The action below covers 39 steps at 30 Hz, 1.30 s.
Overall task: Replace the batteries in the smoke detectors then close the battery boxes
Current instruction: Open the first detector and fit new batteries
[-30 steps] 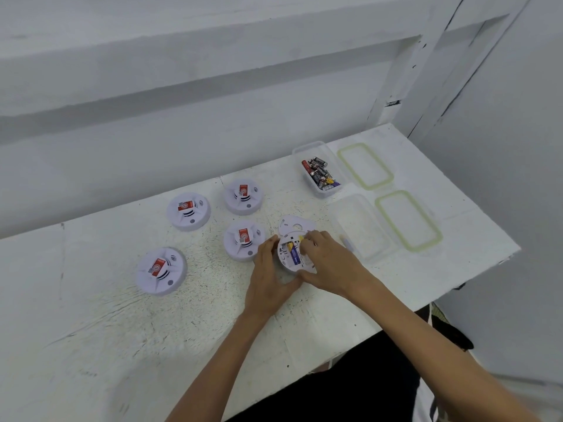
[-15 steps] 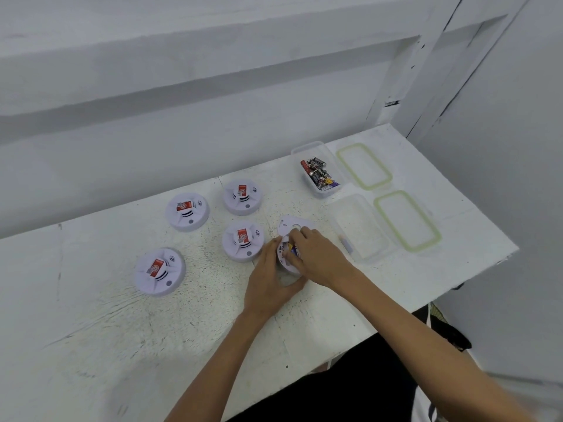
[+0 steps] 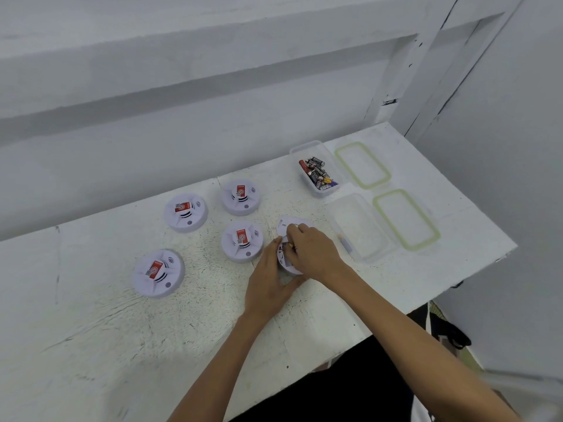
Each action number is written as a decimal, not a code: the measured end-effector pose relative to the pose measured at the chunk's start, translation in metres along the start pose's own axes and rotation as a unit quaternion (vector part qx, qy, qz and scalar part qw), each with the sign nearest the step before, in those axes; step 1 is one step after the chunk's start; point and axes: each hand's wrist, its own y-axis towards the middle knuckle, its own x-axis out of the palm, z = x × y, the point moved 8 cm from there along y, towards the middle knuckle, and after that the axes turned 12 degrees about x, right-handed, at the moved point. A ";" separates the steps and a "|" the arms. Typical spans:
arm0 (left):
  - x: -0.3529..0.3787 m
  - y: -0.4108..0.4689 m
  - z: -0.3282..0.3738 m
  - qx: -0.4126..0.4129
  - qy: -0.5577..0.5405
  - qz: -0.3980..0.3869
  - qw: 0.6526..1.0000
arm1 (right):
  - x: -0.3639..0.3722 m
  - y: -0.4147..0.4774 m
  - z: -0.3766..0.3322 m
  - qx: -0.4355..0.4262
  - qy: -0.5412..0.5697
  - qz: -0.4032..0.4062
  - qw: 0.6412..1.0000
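An opened white smoke detector [image 3: 285,261] lies on its back near the table's front middle. My left hand [image 3: 268,280] grips its left rim. My right hand [image 3: 312,252] covers the battery bay, fingertips pinching a battery [image 3: 289,245] of which only a sliver shows. Its round cover [image 3: 293,223] lies just behind. Several closed detectors with red stickers sit to the left, one [image 3: 242,241] right beside my left hand. A clear box of batteries [image 3: 318,175] stands at the back right.
A second clear box [image 3: 359,228] holding one battery [image 3: 345,243] stands right of my hands. Two green-rimmed lids [image 3: 362,164] [image 3: 406,219] lie beside the boxes. The white table [image 3: 91,330] ends close on the right and front; a wall runs behind.
My right hand has slid left over the open detector, hiding the battery bay that showed a second ago. The left hand has kept its grip on the rim.
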 end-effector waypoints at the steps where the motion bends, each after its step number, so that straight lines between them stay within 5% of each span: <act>1: 0.001 0.000 -0.003 -0.002 0.001 0.000 1.000 | 0.000 0.000 0.000 0.002 0.000 0.001 1.000; 15: 0.014 0.002 -0.027 -0.028 0.002 0.003 1.000 | -0.010 -0.008 0.018 0.039 0.216 0.001 0.976; 26: 0.001 0.005 -0.006 -0.004 0.031 0.052 0.998 | -0.016 -0.005 0.011 0.018 0.185 0.011 0.982; 32: -0.005 0.008 0.006 -0.011 0.063 0.099 0.993 | -0.023 -0.005 0.026 0.088 0.289 0.022 0.953; 39: -0.007 0.004 0.004 -0.051 0.025 0.063 0.996 | -0.076 -0.008 0.073 0.166 0.389 0.100 0.900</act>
